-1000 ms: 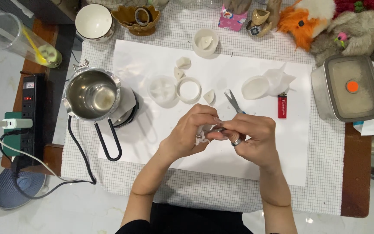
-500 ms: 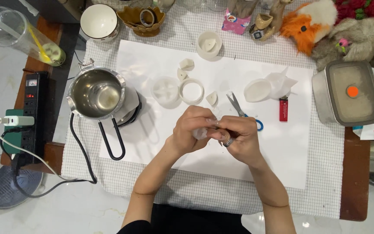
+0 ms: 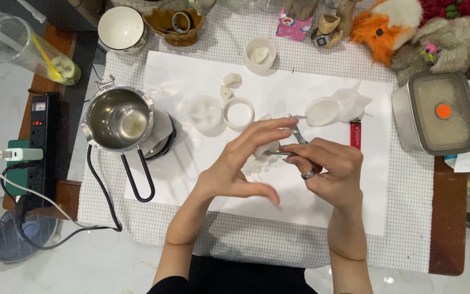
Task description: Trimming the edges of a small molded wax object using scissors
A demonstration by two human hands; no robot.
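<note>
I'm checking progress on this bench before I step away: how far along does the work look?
Done, it seems: several white pieces and a white ring lie loose on the white sheet. In hand: the left hand holds a small white piece while the right hand works on it with a thin metal tool. Possibly left: a white cup with a piece inside.

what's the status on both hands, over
Left hand pinching a small white wax piece, fingers spread. Right hand working a thin metal tool against it. Scissors just behind, white ring clear.
</note>
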